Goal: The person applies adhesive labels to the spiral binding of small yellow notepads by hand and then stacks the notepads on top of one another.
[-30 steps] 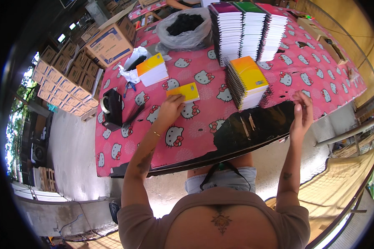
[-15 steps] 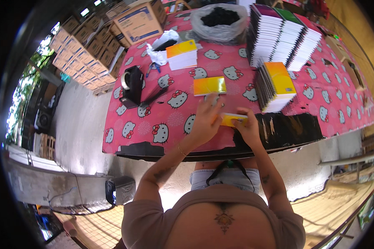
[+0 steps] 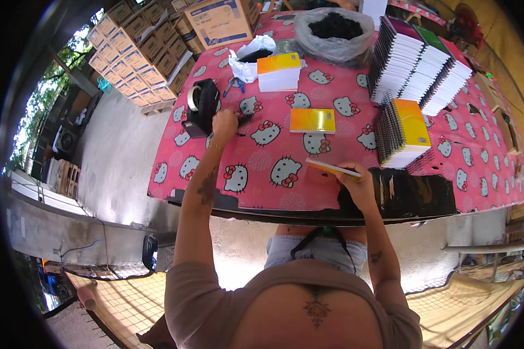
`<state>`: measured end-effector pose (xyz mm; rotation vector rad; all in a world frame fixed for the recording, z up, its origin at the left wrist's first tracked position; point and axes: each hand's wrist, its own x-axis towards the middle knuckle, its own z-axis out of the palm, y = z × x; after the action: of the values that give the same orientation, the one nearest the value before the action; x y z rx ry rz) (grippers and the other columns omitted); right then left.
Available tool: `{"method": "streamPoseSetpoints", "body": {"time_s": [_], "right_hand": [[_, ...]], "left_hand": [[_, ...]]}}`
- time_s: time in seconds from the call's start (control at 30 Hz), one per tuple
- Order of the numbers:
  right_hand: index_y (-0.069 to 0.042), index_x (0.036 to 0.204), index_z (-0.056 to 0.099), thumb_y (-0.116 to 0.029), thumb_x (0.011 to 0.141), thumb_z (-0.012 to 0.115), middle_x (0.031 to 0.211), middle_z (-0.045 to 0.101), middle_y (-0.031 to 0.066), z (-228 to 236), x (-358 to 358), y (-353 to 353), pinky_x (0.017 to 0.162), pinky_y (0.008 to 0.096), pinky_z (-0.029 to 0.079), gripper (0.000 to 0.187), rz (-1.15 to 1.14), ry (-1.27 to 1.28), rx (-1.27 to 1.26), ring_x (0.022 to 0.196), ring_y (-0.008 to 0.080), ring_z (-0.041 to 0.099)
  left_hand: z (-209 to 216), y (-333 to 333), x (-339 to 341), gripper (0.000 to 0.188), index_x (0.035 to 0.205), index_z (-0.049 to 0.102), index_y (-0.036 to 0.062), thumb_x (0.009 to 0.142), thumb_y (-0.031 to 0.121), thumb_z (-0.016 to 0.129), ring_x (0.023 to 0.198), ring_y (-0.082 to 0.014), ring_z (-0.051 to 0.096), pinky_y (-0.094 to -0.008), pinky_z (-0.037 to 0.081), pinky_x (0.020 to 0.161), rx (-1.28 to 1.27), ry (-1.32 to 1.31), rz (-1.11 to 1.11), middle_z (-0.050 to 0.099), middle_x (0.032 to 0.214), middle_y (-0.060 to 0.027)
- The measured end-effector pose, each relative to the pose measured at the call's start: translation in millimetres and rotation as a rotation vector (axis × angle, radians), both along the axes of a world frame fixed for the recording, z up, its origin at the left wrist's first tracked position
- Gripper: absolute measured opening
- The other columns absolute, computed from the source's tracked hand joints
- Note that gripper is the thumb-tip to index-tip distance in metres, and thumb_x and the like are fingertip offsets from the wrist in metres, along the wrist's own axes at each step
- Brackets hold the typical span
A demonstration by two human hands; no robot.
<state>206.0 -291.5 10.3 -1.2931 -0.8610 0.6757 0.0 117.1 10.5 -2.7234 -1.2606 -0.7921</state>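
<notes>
Near the front edge of the table, above its pink cloth (image 3: 259,198) printed with white cat faces, my right hand (image 3: 358,185) pinches a thin yellow-orange notepad (image 3: 333,168) between thumb and fingers. I hold it clear of the cloth and tipped almost edge-on, so I see mostly its narrow side, its far end pointing to my left. Farther to the left, my left hand (image 3: 225,124) is down by a little bunch of dark, thin wire coils (image 3: 249,120), its fingers curled under and turned away from me; I cannot tell whether they pinch a coil or only touch the bunch. Just beside that hand stands a black tape dispenser (image 3: 202,110) with a pale roll in it.

Between my hands and a bit farther off, a second yellow notepad (image 3: 312,121) lies flat on the cloth, light glinting off its cover. Beyond it, to the left, sits a squared pile of yellow-topped pads (image 3: 278,74), with a blue-handled tool (image 3: 234,86) and a crumpled white bag (image 3: 244,70) near it. To the right of the flat notepad, a stack of yellow spiral notebooks (image 3: 410,131) shows its dark coils along the left side, and behind it rise taller notebook stacks (image 3: 416,64) with purple, green and red covers.
</notes>
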Motion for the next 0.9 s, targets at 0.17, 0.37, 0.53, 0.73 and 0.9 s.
{"method": "streamPoseSetpoints", "body": {"time_s": [0.17, 0.37, 0.53, 0.73, 0.9], "right_hand": [[0.001, 0.119, 0.067, -0.007, 0.093, 0.07, 0.097, 0.07, 0.0005, -11.6, -1.2, -4.3, 0.073, 0.0205, 0.049, 0.028, -0.033, 0.0, -0.021, 0.084, 0.0049, 0.06], [0.002, 0.117, 0.069, -0.008, 0.093, 0.069, 0.097, 0.069, -0.0021, -14.0, 4.3, -11.4, 0.072, 0.0191, 0.047, 0.026, -0.028, -0.02, -0.109, 0.084, 0.0032, 0.057], [0.001, 0.118, 0.068, -0.007, 0.094, 0.069, 0.097, 0.069, -0.0024, -11.2, 0.3, -3.8, 0.073, 0.0191, 0.046, 0.025, -0.012, -0.054, -0.033, 0.084, 0.0033, 0.057], [0.001, 0.118, 0.068, -0.007, 0.094, 0.068, 0.099, 0.069, -0.0019, -10.6, 3.5, -7.2, 0.074, 0.0192, 0.046, 0.025, 0.007, -0.009, -0.06, 0.086, 0.0033, 0.057], [0.0, 0.121, 0.067, -0.005, 0.097, 0.063, 0.105, 0.07, 0.0029, -7.5, 3.2, -9.2, 0.078, 0.0206, 0.047, 0.025, 0.069, -0.04, -0.069, 0.09, 0.0058, 0.058]], "left_hand": [[19.8, -37.2, 16.3, 0.011, 0.094, 0.069, 0.0063, 0.088, 0.015, 0.067, 0.084, -0.0416, 0.066, -0.0504, 0.052, 0.072, 0.243, -0.161, -0.108, 0.069, 0.09, -0.0175], [60.7, -206.7, 23.2, 0.014, 0.105, 0.07, 0.0025, 0.091, 0.005, 0.067, 0.077, -0.0199, 0.066, -0.0294, 0.052, 0.067, -0.531, -0.383, -0.632, 0.07, 0.091, -0.0109], [54.0, -231.2, 18.6, 0.018, 0.108, 0.071, 0.0005, 0.092, 0.007, 0.07, 0.077, -0.0101, 0.064, -0.0229, 0.049, 0.067, -0.593, -0.472, -0.656, 0.07, 0.09, -0.0079], [48.6, -231.5, 23.6, 0.017, 0.106, 0.072, 0.0007, 0.091, 0.008, 0.071, 0.074, -0.0091, 0.062, -0.0236, 0.048, 0.064, -0.618, -0.462, -0.609, 0.071, 0.088, -0.0089], [44.3, -224.5, 25.2, 0.02, 0.11, 0.072, 0.0026, 0.092, 0.013, 0.071, 0.073, -0.0084, 0.061, -0.0239, 0.047, 0.063, -0.73, -0.341, -0.481, 0.071, 0.089, -0.0084]]}}
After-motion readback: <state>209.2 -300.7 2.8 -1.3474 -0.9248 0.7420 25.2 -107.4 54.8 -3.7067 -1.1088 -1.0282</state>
